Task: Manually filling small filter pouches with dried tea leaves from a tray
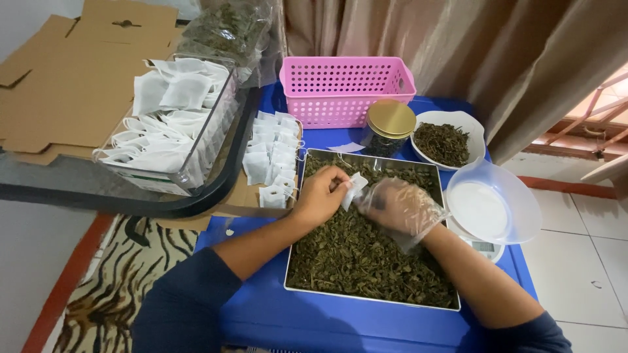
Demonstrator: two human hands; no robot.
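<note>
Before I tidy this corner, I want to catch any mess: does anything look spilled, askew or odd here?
One loose white tea bag lies alone on the blue table, apart from the stack of bags. Only the right hand wears a plastic glove; the left hand, holding a bag, is bare. The leaves stay inside the tray.

A blue bench (340, 320) carries a metal tray of dried leaves (366, 261) at its middle, a pink basket (347, 88) at the far edge, and a gold-lidded jar (389, 127), white bowl (451, 140) and scale (494, 209) along the right.

— Where does the single view sit?
— On the person's head, looking steeply down and forward, close over the blue worktop (261, 314).
— What lies at its far edge?
— Curtains (458, 39).
</note>
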